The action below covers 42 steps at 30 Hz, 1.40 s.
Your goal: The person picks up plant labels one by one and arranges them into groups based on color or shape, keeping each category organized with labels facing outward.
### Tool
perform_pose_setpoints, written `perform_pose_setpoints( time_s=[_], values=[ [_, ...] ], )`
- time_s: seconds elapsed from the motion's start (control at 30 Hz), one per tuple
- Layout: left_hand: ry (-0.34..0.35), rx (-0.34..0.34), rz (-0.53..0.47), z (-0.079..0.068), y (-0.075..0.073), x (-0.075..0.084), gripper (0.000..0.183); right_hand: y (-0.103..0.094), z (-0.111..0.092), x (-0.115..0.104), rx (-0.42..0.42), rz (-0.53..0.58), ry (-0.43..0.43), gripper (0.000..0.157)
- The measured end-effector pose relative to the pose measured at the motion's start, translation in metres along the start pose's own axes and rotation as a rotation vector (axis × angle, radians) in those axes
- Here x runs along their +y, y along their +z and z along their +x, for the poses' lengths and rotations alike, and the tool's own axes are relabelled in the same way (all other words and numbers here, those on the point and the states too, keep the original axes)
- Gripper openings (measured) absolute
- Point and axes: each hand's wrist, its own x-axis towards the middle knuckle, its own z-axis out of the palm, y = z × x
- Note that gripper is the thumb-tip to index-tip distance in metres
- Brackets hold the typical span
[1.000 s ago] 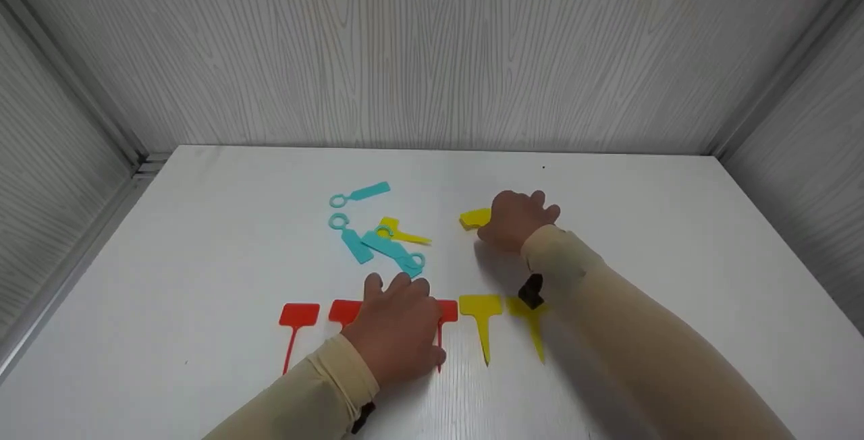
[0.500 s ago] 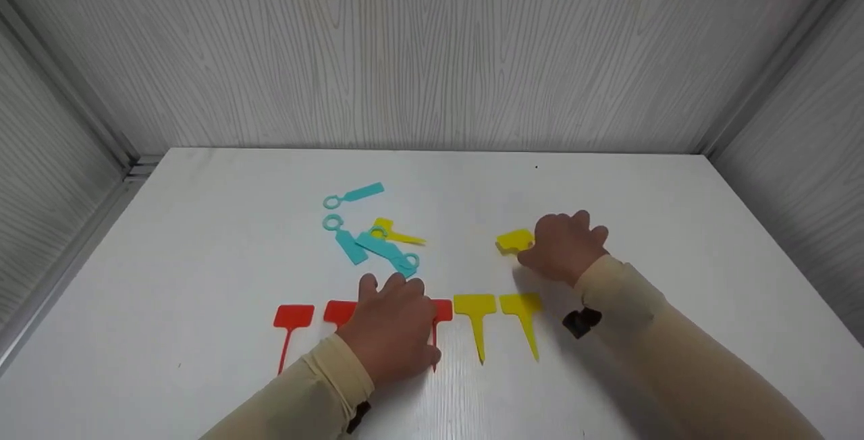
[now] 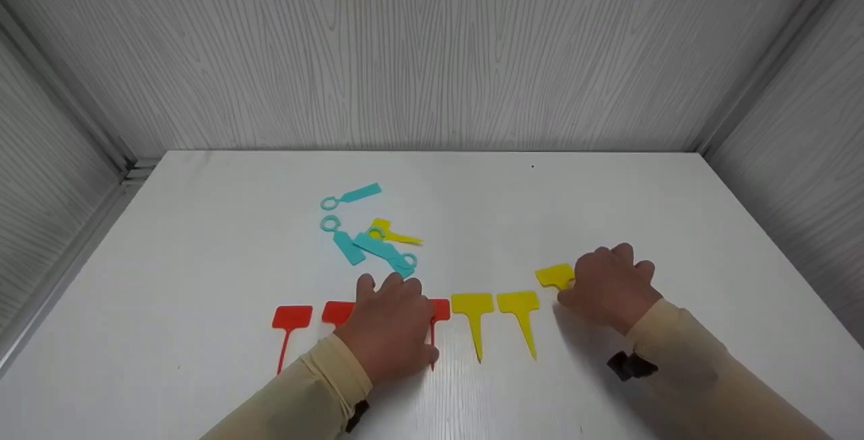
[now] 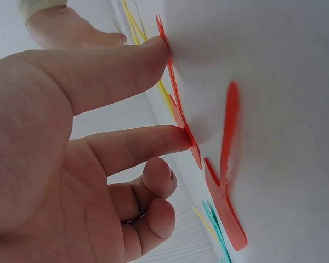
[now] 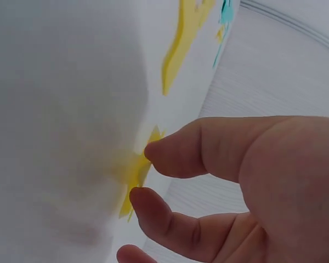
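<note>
Yellow tag [image 3: 555, 275]: held between thumb and forefinger of the right hand [image 3: 611, 288], at the right end of the row, beside two flat yellow tags [image 3: 517, 302]; blur makes its contact with the white tabletop [image 3: 486, 224] uncertain from here. The left hand [image 3: 391, 332] rests its thumb and forefinger, spread apart, on a red tag [image 3: 442, 310]. Beyond lie turquoise tags [image 3: 349, 248], some overlapping.

Table [image 3: 202, 258]: tag row [image 3: 472, 303] | row's right: held tag [image 3: 555, 275] | behind row: ring tags [image 3: 379, 246]
</note>
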Motion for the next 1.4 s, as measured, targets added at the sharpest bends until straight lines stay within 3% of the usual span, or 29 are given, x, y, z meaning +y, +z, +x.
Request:
perform_pose_setpoints(
  time_s=[0.5, 0.93, 1.2, 1.4],
  values=[
    [0.007, -0.01, -0.004, 0.002, 0.003, -0.001, 0.056, 0.015, -0.034, 0.002, -0.044, -0.001, 0.005, 0.027],
    [0.011, 0.008, 0.002, 0.0, 0.002, 0.0, 0.052, 0.01, -0.041, 0.0, -0.019, 0.017, -0.057, 0.026],
    [0.013, 0.009, -0.01, 0.002, 0.004, -0.002, 0.053, -0.006, -0.034, -0.032, 0.099, 0.01, -0.171, 0.03],
    [0.007, 0.006, -0.008, 0.003, 0.005, -0.002, 0.055, -0.014, -0.015, -0.069, 0.146, 0.033, -0.287, 0.028]
  ],
)
